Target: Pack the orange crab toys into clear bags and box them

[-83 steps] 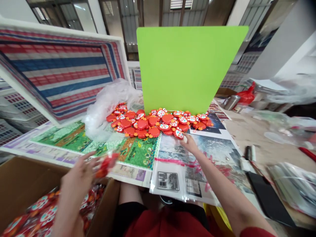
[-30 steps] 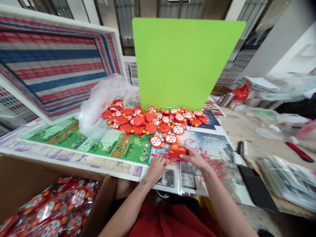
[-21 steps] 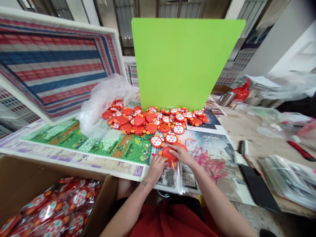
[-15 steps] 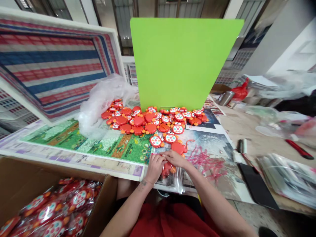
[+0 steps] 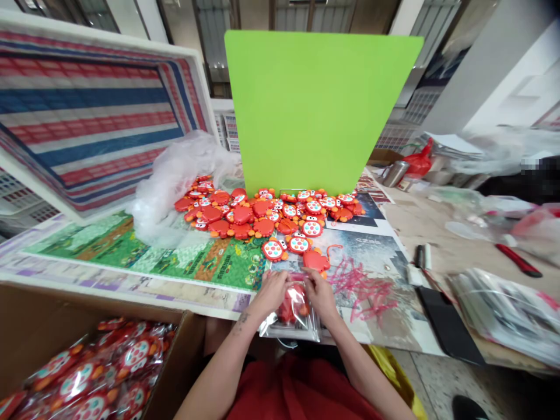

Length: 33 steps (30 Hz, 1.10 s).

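A clear plastic bag (image 5: 284,331) with a red crab-shaped toy (image 5: 293,304) inside lies at the table's front edge. My left hand (image 5: 273,291) pinches the bag's upper left corner, and my right hand (image 5: 321,296) grips its upper right side. A pinkish strip runs along the bag's top between the fingers. Just beyond my hands rest a face-down red toy (image 5: 315,261) and two face-up ones with coloured dots, one of them a crab toy (image 5: 274,249). Behind these spreads a heap of similar toys (image 5: 242,214).
Pink strips (image 5: 365,289) are scattered to the right, near a black phone-like slab (image 5: 450,326) and bundled plastic bags (image 5: 503,318). A green board (image 5: 321,111) stands behind the heap. At lower left, a cardboard box (image 5: 186,350) holds bagged toys. A red cutter (image 5: 518,260) lies far right.
My hands have moved apart, from together over the bag to its two upper sides. The bag now lies flatter and wider between them, with the toy more visible.
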Tool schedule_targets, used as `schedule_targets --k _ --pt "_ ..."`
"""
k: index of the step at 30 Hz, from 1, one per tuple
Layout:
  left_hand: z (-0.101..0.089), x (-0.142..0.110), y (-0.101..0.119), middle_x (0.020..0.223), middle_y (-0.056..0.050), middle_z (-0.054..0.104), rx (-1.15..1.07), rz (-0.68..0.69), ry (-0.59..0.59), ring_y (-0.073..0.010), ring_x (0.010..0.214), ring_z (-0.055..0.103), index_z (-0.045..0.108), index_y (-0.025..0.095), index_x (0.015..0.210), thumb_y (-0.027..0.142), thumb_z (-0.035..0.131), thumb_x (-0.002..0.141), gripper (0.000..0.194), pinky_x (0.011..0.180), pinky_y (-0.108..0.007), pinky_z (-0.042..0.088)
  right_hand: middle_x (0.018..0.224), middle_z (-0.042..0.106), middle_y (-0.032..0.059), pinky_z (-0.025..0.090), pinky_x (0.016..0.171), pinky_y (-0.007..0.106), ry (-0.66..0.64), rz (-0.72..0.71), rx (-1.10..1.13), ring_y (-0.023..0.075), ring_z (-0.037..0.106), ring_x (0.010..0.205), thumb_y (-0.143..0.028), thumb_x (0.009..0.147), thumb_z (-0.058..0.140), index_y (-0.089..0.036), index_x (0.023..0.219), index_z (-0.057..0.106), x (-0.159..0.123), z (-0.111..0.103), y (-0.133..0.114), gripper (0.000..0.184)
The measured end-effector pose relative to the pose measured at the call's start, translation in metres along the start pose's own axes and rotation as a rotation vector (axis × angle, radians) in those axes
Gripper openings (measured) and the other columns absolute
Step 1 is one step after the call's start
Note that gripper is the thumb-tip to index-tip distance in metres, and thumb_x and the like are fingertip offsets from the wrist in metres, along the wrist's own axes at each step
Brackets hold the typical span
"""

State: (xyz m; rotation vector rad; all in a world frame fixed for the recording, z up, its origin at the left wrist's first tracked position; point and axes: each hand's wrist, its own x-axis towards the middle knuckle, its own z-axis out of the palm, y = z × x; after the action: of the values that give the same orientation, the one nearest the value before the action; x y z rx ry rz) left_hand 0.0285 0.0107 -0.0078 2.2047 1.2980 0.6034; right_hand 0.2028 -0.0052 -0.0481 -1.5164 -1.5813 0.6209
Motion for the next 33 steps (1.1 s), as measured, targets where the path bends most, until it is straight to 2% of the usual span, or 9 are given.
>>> schedule_targets --k 3,6,8,11,14,17,24,29,33 --pt "-0.007 -0.006 0.002 0.087 -0.004 0.066 -0.065 -0.035 0.073 -0.0226 0.093 0.06 0.057 0.021 0.091 0.022 0.048 0.091 0.009 0.095 -0.044 0.04 0.111 0.067 0.0101 0.052 0.082 0.04 0.032 0.006 0.104 0.0244 0.064 0.09 -0.034 0.091 0.041 -0.024 0.118 0.059 0.0 0.003 -0.012 0.034" --pt "-0.01 -0.014 -0.006 0.118 -0.012 0.06 -0.202 -0.13 0.325 -0.0261 0.113 0.054 0.054 0.019 0.112 0.03 0.055 0.087 0.027 0.097 -0.044 0.041 0.107 0.066 0.0106 0.053 0.074 0.039 0.031 0.01 0.197 0.0222 0.063 0.078 -0.038 0.093 0.039 -0.024 0.12 0.057 0.0 0.0 -0.02 0.036" --pt "-0.009 -0.017 -0.014 0.128 -0.016 0.055 -0.374 -0.231 0.376 -0.0264 0.114 0.055 0.047 0.017 0.124 0.033 0.057 0.085 0.044 0.093 -0.042 0.045 0.099 0.066 0.0095 0.053 0.071 0.038 0.043 -0.011 0.225 0.0209 0.061 0.072 -0.039 0.094 0.039 -0.024 0.121 0.056 -0.002 -0.002 -0.023 0.035" --pt "-0.005 -0.019 -0.022 0.111 -0.013 0.065 -0.637 -0.303 0.226 -0.0236 0.098 0.063 0.057 0.015 0.111 0.036 0.055 0.084 0.034 0.084 -0.037 0.049 0.092 0.065 0.0082 0.053 0.071 0.037 0.074 -0.058 0.203 0.0203 0.06 0.072 -0.036 0.095 0.039 -0.025 0.12 0.057 -0.003 -0.006 -0.025 0.033" --pt "-0.001 -0.018 -0.021 0.089 -0.008 0.07 -0.76 -0.303 0.162 -0.0218 0.086 0.065 0.062 0.016 0.085 0.038 0.054 0.082 0.024 0.08 -0.034 0.05 0.103 0.064 0.0102 0.051 0.083 0.043 0.173 -0.193 0.056 0.0236 0.061 0.092 -0.031 0.095 0.042 -0.023 0.121 0.059 0.0 -0.011 -0.028 0.032" --pt "0.0 -0.016 -0.011 0.088 -0.008 0.071 -0.833 -0.337 0.146 -0.0215 0.08 0.066 0.061 0.016 0.09 0.038 0.055 0.081 0.024 0.071 -0.032 0.051 0.108 0.064 0.0098 0.047 0.091 0.046 0.183 -0.398 -0.117 0.0253 0.057 0.104 -0.025 0.093 0.047 -0.024 0.124 0.059 0.005 -0.014 -0.039 0.033" --pt "-0.012 -0.016 0.01 0.1 -0.01 0.072 -0.439 -0.123 0.181 -0.0229 0.093 0.066 0.067 0.017 0.101 0.02 0.045 0.086 0.027 0.086 -0.035 0.048 0.097 0.07 0.0076 0.046 0.089 0.041 0.057 -0.683 -0.351 0.0248 0.056 0.102 -0.017 0.094 0.047 -0.023 0.135 0.052 0.013 -0.001 -0.066 0.042" --pt "-0.019 -0.019 0.019 0.088 -0.007 0.073 -0.288 -0.101 0.125 -0.0219 0.082 0.067 0.069 0.019 0.095 0.019 0.044 0.088 0.027 0.078 -0.031 0.049 0.088 0.07 0.0054 0.045 0.082 0.039 0.005 -0.568 -0.266 0.0242 0.056 0.09 -0.011 0.087 0.048 -0.023 0.123 0.059 0.017 0.0 -0.071 0.04" --pt "-0.017 -0.018 0.018 0.1 -0.007 0.074 -0.345 -0.094 0.101 -0.0219 0.093 0.067 0.069 0.021 0.105 0.022 0.045 0.088 0.029 0.085 -0.031 0.048 0.086 0.069 0.0043 0.044 0.082 0.038 0.004 -0.389 -0.129 0.0246 0.056 0.09 -0.013 0.08 0.051 -0.021 0.108 0.06 0.032 -0.016 -0.053 0.03"
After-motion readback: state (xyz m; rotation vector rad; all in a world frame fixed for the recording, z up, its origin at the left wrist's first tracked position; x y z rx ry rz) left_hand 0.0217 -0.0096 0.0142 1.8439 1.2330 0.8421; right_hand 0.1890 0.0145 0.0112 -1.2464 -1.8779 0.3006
